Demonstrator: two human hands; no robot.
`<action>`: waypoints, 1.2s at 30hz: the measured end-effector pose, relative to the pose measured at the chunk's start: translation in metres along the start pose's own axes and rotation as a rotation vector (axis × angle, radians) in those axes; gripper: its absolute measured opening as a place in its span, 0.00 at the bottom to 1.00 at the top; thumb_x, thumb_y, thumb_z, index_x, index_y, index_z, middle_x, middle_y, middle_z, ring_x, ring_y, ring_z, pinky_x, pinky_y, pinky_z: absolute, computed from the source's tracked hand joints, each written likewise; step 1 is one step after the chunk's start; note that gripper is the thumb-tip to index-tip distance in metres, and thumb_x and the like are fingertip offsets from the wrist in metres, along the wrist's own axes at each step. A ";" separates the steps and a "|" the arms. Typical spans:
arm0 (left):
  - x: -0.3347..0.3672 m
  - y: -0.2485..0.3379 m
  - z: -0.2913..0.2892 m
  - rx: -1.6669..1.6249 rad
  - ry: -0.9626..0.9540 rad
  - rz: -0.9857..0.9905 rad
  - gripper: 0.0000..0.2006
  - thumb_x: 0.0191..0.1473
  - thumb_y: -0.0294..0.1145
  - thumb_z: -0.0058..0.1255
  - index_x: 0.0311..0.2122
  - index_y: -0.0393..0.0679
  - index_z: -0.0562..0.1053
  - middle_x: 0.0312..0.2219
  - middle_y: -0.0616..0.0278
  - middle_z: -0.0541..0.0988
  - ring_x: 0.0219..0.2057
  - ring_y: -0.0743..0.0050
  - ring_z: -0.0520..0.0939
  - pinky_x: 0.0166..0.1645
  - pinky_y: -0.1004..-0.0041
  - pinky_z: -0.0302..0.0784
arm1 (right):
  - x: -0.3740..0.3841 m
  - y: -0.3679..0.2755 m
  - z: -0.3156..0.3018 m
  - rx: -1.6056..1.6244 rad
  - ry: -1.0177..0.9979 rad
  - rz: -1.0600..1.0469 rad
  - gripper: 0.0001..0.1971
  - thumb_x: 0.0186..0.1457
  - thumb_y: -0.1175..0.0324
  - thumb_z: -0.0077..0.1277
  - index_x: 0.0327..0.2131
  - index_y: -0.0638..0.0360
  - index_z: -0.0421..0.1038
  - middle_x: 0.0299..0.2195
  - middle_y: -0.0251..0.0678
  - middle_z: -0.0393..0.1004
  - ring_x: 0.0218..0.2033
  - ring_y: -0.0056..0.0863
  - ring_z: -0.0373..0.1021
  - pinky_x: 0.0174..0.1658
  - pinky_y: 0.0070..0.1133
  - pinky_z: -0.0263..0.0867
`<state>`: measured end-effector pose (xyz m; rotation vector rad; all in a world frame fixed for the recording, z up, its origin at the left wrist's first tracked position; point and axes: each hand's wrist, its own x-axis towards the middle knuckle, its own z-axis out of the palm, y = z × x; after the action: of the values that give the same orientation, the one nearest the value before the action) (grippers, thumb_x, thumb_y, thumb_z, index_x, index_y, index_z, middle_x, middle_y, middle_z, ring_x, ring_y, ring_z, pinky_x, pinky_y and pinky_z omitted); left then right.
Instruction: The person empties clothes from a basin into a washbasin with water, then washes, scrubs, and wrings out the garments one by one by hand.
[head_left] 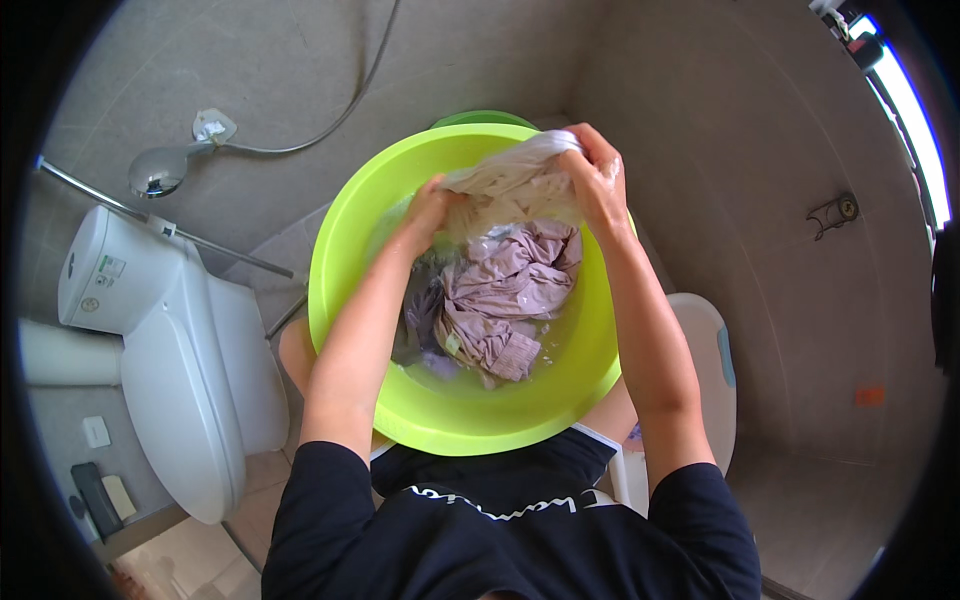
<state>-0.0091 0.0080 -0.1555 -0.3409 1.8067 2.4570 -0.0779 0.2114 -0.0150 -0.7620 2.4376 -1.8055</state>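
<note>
Both my hands grip a wet white cloth (515,180) stretched between them over the far part of a lime-green basin (450,435). My right hand (598,180) is closed on its upper right end, raised near the rim. Lower, at the cloth's left end, my left hand (432,210) is closed on it, its fingertips partly hidden. What kind of garment the cloth is, I cannot tell. Below it in the basin lies a crumpled mauve garment (520,275) with a ribbed cuff. Darker grey-purple fabric (425,315) sits in water to its left.
A white toilet (185,400) stands at the left, beside a metal rail (230,250). A shower head (160,172) with a hose hangs on the far wall. Behind the basin shows a green rim (485,117). A white tub (705,350) stands at the right.
</note>
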 end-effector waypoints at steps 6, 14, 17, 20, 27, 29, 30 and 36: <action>-0.020 0.031 0.001 0.519 0.378 0.119 0.27 0.43 0.39 0.48 0.50 0.39 0.64 0.45 0.50 0.68 0.41 0.58 0.73 0.48 0.64 0.69 | 0.008 0.061 0.044 -0.663 -0.346 0.037 0.21 0.39 0.56 0.46 0.34 0.63 0.71 0.30 0.50 0.72 0.36 0.43 0.68 0.41 0.32 0.65; -0.031 -0.051 0.025 1.432 0.120 -0.315 0.24 0.55 0.40 0.36 0.59 0.60 0.57 0.62 0.54 0.38 0.61 0.40 0.42 0.61 0.45 0.41 | -0.036 0.154 0.097 -0.958 -0.665 -0.132 0.24 0.43 0.66 0.49 0.48 0.42 0.67 0.51 0.42 0.59 0.52 0.43 0.56 0.50 0.35 0.59; -0.030 -0.073 0.009 1.449 0.284 0.039 0.23 0.53 0.41 0.42 0.55 0.51 0.62 0.58 0.48 0.55 0.58 0.46 0.55 0.58 0.54 0.54 | -0.031 0.188 0.094 -0.205 -0.653 0.345 0.22 0.46 0.66 0.46 0.49 0.53 0.66 0.48 0.41 0.65 0.47 0.34 0.62 0.49 0.26 0.59; -0.010 -0.066 0.002 0.874 0.478 -0.024 0.24 0.50 0.45 0.47 0.50 0.44 0.66 0.48 0.46 0.68 0.49 0.47 0.68 0.51 0.59 0.65 | -0.039 0.195 0.104 0.224 -0.140 0.461 0.23 0.49 0.69 0.43 0.50 0.62 0.63 0.42 0.42 0.69 0.44 0.32 0.64 0.47 0.25 0.60; -0.020 -0.025 0.103 0.925 0.283 0.193 0.22 0.51 0.50 0.45 0.37 0.37 0.70 0.30 0.46 0.75 0.33 0.49 0.76 0.38 0.62 0.70 | -0.013 0.264 0.068 1.207 -0.613 0.898 0.22 0.55 0.47 0.42 0.42 0.55 0.70 0.38 0.38 0.72 0.39 0.31 0.68 0.41 0.27 0.65; -0.023 -0.016 0.117 0.937 0.272 0.196 0.21 0.51 0.50 0.44 0.35 0.37 0.71 0.28 0.46 0.75 0.31 0.49 0.77 0.37 0.62 0.70 | -0.015 0.285 0.068 1.529 -1.009 0.637 0.21 0.55 0.48 0.42 0.40 0.55 0.71 0.37 0.36 0.73 0.38 0.30 0.68 0.39 0.26 0.66; -0.027 -0.017 0.112 0.956 0.286 0.181 0.21 0.52 0.50 0.43 0.33 0.38 0.71 0.27 0.46 0.75 0.29 0.49 0.77 0.36 0.61 0.70 | -0.024 0.266 0.079 1.247 -0.894 0.653 0.22 0.56 0.48 0.40 0.39 0.56 0.71 0.37 0.37 0.72 0.39 0.31 0.68 0.40 0.27 0.65; -0.003 -0.020 0.034 0.982 0.431 -0.024 0.23 0.57 0.51 0.35 0.32 0.38 0.71 0.22 0.50 0.76 0.24 0.51 0.76 0.34 0.59 0.71 | -0.048 0.104 0.059 -0.181 -0.552 0.602 0.28 0.58 0.47 0.33 0.45 0.63 0.69 0.48 0.49 0.67 0.51 0.38 0.61 0.52 0.31 0.57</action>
<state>-0.0070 0.0462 -0.1639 -0.7984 2.8358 1.2456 -0.0572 0.1993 -0.1418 -0.3868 2.1425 -1.0084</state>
